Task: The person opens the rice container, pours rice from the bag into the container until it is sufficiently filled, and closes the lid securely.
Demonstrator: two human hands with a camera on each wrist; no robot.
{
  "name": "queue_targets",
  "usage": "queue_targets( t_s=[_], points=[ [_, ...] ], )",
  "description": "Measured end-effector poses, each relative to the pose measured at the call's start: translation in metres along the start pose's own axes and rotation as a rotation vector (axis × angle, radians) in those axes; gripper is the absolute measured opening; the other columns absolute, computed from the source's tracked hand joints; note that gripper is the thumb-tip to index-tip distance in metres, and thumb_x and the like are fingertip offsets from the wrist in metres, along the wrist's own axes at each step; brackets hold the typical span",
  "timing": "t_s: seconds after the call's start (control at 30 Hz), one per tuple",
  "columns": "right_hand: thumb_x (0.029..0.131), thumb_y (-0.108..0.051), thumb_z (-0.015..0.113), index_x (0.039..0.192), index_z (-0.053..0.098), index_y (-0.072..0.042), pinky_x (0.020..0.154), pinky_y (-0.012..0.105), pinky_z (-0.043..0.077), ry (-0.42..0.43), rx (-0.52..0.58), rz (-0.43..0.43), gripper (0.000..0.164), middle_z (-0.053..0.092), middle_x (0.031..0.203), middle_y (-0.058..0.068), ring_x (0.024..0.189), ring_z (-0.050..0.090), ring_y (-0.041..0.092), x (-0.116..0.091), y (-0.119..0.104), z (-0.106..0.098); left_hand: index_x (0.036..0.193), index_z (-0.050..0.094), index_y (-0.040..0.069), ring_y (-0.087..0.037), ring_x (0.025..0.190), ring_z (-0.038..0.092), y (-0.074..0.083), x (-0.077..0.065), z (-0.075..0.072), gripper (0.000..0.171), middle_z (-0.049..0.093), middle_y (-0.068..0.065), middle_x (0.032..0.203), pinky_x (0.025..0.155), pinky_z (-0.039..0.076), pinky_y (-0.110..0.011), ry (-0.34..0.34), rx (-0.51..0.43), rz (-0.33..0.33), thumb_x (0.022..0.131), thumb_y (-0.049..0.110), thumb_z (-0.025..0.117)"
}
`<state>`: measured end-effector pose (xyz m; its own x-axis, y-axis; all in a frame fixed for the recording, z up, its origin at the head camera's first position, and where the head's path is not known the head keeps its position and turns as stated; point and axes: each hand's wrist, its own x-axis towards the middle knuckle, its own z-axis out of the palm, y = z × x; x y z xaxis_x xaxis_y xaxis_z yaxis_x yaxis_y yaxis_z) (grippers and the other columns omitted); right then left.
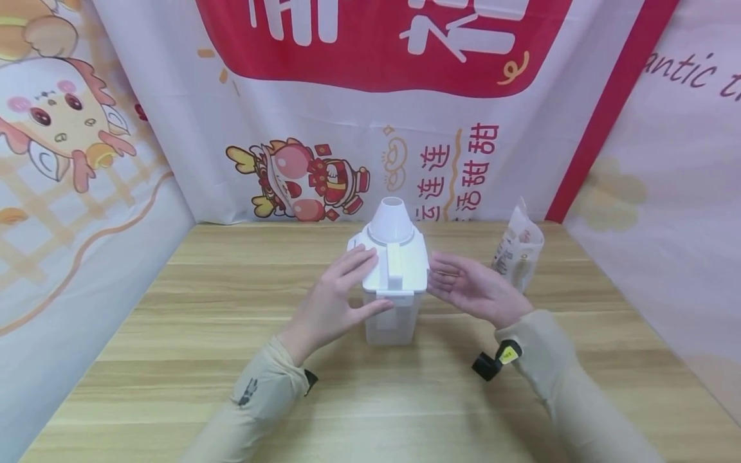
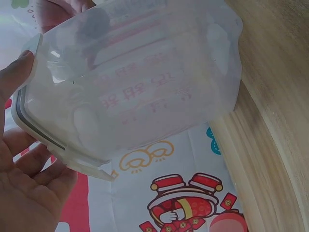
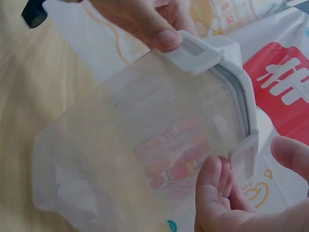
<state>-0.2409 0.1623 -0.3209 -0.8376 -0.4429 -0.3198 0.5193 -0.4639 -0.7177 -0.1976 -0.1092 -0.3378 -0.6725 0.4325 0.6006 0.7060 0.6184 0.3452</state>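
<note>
A translucent plastic storage box (image 1: 390,329) with a white lid (image 1: 412,273) stands upright on the table. On the lid sits a white cone-shaped piece (image 1: 392,222), with its narrow end up. My left hand (image 1: 336,292) grips the lid end of the box, its thumb on the front clip (image 3: 195,55) and its fingers over the far left part. At the right side, my right hand (image 1: 477,289) has its fingertips against the side clip (image 3: 245,157). The right thumb is apart from that clip. The box's inside is blurred through its walls.
A partly transparent printed bag (image 1: 521,251) stands behind my right hand. The wooden table (image 1: 243,270) meets printed cloth (image 1: 324,109) at its back edge, with more cloth at both sides. Black straps with a small device (image 1: 492,363) sit at my wrists.
</note>
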Motion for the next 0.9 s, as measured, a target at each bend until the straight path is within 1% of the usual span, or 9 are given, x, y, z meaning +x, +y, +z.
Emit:
queue_targets(
  t_s=[0.1, 0.17, 0.33, 0.47, 0.67, 0.9],
  points=[
    [0.099, -0.012, 0.059, 0.122, 0.059, -0.005, 0.109, 0.042, 0.038, -0.015, -0.064, 0.009, 0.024, 0.053, 0.128, 0.016, 0.118, 0.052, 0.028, 0.0, -0.003, 0.0, 0.139, 0.054, 0.002, -0.026, 0.138, 0.037, 0.0, 0.0, 0.001, 0.075, 0.047, -0.011, 0.146, 0.112, 0.031, -0.042, 0.0, 0.007, 0.005, 0.081, 0.042, 0.081],
    [0.098, -0.013, 0.061, 0.118, 0.062, -0.006, 0.107, 0.042, 0.04, -0.009, -0.092, 0.017, 0.021, 0.057, 0.124, 0.016, 0.115, 0.055, 0.028, 0.001, -0.004, 0.0, 0.14, 0.053, 0.002, -0.026, 0.138, 0.037, 0.0, -0.001, 0.001, 0.076, 0.047, -0.01, 0.147, 0.112, 0.031, -0.042, -0.002, 0.01, 0.006, 0.081, 0.042, 0.08],
    [0.097, -0.014, 0.063, 0.118, 0.061, -0.006, 0.105, 0.041, 0.042, 0.018, -0.148, 0.039, 0.023, 0.058, 0.118, 0.014, 0.108, 0.059, 0.026, 0.003, -0.006, 0.003, 0.139, 0.053, 0.002, -0.026, 0.138, 0.037, 0.001, -0.002, 0.0, 0.076, 0.047, -0.01, 0.146, 0.112, 0.031, -0.042, -0.004, 0.01, 0.003, 0.081, 0.042, 0.081],
    [0.097, -0.014, 0.064, 0.119, 0.059, -0.005, 0.104, 0.04, 0.044, 0.032, -0.176, 0.051, 0.024, 0.058, 0.119, 0.015, 0.108, 0.059, 0.026, 0.006, -0.008, 0.005, 0.139, 0.054, 0.002, -0.025, 0.139, 0.036, 0.001, -0.002, 0.0, 0.075, 0.048, -0.01, 0.146, 0.112, 0.031, -0.041, -0.004, 0.013, 0.003, 0.081, 0.041, 0.081],
    [0.094, -0.011, 0.066, 0.122, 0.054, -0.002, 0.103, 0.041, 0.045, 0.047, -0.182, 0.086, 0.032, 0.057, 0.12, 0.015, 0.111, 0.057, 0.027, 0.01, -0.011, 0.004, 0.14, 0.053, 0.003, -0.026, 0.139, 0.036, 0.001, -0.002, -0.001, 0.075, 0.047, -0.01, 0.147, 0.112, 0.031, -0.042, -0.002, 0.013, 0.012, 0.082, 0.041, 0.08],
    [0.095, -0.006, 0.062, 0.114, 0.058, -0.003, 0.105, 0.04, 0.043, 0.027, -0.138, 0.139, 0.019, 0.06, 0.108, 0.011, 0.101, 0.059, 0.023, 0.015, -0.016, 0.002, 0.139, 0.053, 0.002, -0.027, 0.139, 0.036, 0.001, -0.002, 0.0, 0.075, 0.047, -0.011, 0.147, 0.112, 0.031, -0.042, 0.009, 0.008, 0.021, 0.082, 0.041, 0.08]
  ],
)
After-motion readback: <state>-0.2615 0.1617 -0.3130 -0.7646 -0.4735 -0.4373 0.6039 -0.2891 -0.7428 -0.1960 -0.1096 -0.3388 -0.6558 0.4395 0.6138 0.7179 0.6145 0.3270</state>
